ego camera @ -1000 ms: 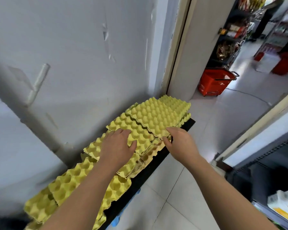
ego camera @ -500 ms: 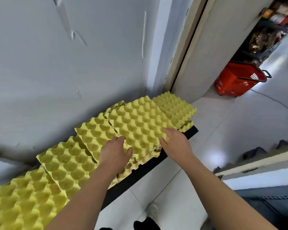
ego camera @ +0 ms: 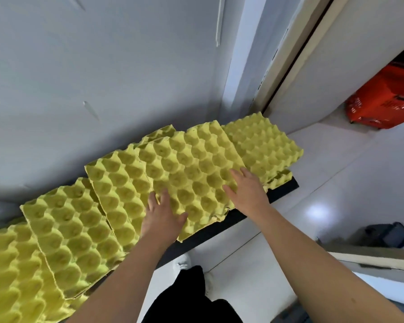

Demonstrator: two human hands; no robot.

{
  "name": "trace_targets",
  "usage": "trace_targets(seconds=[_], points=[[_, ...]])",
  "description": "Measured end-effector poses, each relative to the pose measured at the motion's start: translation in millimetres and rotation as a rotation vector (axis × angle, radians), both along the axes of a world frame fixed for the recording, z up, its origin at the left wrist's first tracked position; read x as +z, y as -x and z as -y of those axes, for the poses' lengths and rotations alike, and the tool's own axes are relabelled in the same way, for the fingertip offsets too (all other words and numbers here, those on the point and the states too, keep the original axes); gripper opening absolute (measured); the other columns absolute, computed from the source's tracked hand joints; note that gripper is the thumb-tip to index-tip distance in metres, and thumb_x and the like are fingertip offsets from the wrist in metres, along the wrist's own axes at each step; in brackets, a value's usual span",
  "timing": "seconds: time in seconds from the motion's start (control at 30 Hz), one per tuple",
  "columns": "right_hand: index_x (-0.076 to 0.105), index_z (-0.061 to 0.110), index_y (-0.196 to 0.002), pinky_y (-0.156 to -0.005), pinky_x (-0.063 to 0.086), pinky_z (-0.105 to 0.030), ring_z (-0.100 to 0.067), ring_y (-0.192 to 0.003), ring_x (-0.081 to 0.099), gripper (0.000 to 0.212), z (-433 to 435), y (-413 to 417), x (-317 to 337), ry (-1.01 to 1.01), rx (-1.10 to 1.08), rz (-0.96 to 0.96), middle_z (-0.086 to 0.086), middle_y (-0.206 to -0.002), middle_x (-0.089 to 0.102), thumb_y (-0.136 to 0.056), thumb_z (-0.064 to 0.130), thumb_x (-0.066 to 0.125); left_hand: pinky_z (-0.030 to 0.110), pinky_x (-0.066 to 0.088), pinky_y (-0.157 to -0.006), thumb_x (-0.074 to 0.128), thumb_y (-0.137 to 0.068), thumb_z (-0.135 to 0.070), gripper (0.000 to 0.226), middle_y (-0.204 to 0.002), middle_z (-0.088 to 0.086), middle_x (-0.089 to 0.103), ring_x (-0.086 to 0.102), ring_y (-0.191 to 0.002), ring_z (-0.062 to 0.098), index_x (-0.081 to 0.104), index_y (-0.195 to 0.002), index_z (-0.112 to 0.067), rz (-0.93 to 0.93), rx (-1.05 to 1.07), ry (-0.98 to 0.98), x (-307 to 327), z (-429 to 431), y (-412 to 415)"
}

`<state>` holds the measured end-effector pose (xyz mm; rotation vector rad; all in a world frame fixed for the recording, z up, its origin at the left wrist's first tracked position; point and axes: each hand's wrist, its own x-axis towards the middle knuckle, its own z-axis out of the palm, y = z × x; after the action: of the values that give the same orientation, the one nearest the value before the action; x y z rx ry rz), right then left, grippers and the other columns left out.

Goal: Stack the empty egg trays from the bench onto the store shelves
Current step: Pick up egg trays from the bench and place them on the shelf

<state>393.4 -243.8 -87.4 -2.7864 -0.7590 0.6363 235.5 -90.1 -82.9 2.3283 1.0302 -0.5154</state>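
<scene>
Since no finger is seen curled round an edge, the grip is judged apart on both sides. The left hand (ego camera: 160,220) is laid with its fingers nearly straight over the 7 o'clock corner of the uppermost yellow moulded-pulp egg tray (ego camera: 191,173). The right hand (ego camera: 247,192) is spread flat across the tray's 4 o'clock side, with the thumb turned inward.

The tray is thus bracketed between the two palms, its dimpled face lying under the fingertips and stretching away towards 12 o'clock. This flat, two-sided hold is probably chosen because thin pulp bends easily and nests tightly into whatever lies beneath. The tray is likely being steadied or squared before a lift.

It is rested askew on an overlapping row of matching yellow trays (ego camera: 70,229), which is run along the narrow black desk (ego camera: 285,187) from 8 o'clock to 2 o'clock. A further yellow tray pile (ego camera: 264,148) is seen at 1 o'clock, just beyond the right fingertips. The desk is set against a pale grey wall (ego camera: 103,66). A red plastic shopping basket (ego camera: 385,106) is seen at 2 o'clock, well apart. No store shelves are shown, so the stacking is judged not yet begun.
</scene>
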Motion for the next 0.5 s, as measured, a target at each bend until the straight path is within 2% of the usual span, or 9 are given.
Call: trace_targets(seconds=[0.17,0.3,0.4,0.5], points=[[0.019,0.032,-0.148,-0.114,0.016,-0.050,-0.040,-0.142,0.010,0.068,3,-24,-36,0.063,-0.013,-0.052,-0.025,-0.154,0.008,-0.090,0.057,0.044,0.043,0.036,-0.106,0.056,-0.088,-0.054,0.093,-0.157,0.014,-0.008,0.021,-0.143,0.036,-0.002,-0.152,-0.018,-0.016,0.060,0.029,-17,6,-7],[0.009,0.042,-0.148,-0.115,0.012,-0.054,-0.044,-0.142,0.006,0.074,10,-40,-59,0.111,0.001,-0.128,-0.027,-0.154,-0.002,-0.086,0.066,0.042,0.045,0.034,-0.109,0.055,-0.082,-0.065,0.109,-0.159,0.012,-0.011,0.018,-0.145,0.036,-0.013,-0.152,-0.017,-0.054,0.117,0.056,-27,14,-11],[0.010,0.047,-0.146,-0.113,0.009,-0.053,-0.044,-0.142,0.005,0.076,15,-49,-67,0.093,0.019,-0.179,-0.024,-0.155,-0.005,-0.083,0.070,0.044,0.047,0.034,-0.110,0.059,-0.078,-0.066,0.115,-0.159,0.011,-0.008,0.021,-0.144,0.037,-0.016,-0.151,-0.017,-0.040,0.196,0.075,-36,19,-15],[0.020,0.049,-0.143,-0.114,0.015,-0.057,-0.043,-0.142,0.009,0.077,17,-56,-71,0.025,0.013,-0.240,-0.020,-0.155,0.000,-0.077,0.068,0.055,0.045,0.035,-0.109,0.065,-0.077,-0.063,0.118,-0.158,0.013,-0.003,0.023,-0.143,0.035,-0.014,-0.151,-0.014,0.003,0.273,0.083,-40,25,-21]])
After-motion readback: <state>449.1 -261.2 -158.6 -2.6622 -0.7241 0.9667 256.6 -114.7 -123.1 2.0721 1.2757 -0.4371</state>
